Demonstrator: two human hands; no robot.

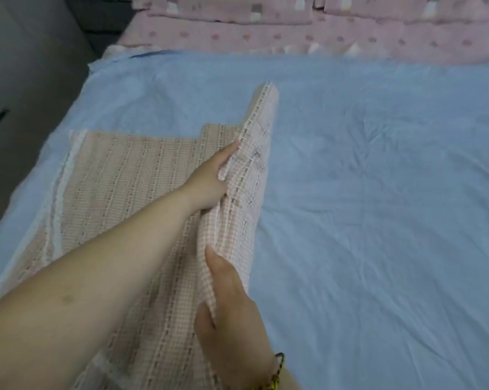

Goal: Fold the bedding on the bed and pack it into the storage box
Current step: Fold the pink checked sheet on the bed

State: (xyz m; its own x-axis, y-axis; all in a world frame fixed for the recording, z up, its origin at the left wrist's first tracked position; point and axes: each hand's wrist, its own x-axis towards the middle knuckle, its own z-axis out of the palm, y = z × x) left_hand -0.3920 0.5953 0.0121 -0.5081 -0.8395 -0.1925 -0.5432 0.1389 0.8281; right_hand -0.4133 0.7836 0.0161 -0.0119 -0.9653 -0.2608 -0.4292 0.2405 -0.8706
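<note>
A pink checked blanket [119,175] with a white lace edge lies partly folded on the left half of the bed. Its right edge is lifted into a raised ridge. My left hand [209,178] grips that lifted edge at mid-length, arm reaching in from the lower left. My right hand [232,308], a braided bracelet on its wrist, pinches the same edge closer to me. Under the blanket a light blue sheet [378,220] covers the bed. No storage box is in view.
Pink patterned pillows [226,9] and a pink patterned sheet [294,38] lie across the head of the bed. A dark grey floor and a grey cabinet [18,66] run along the bed's left side. The blue sheet is wrinkled on the right.
</note>
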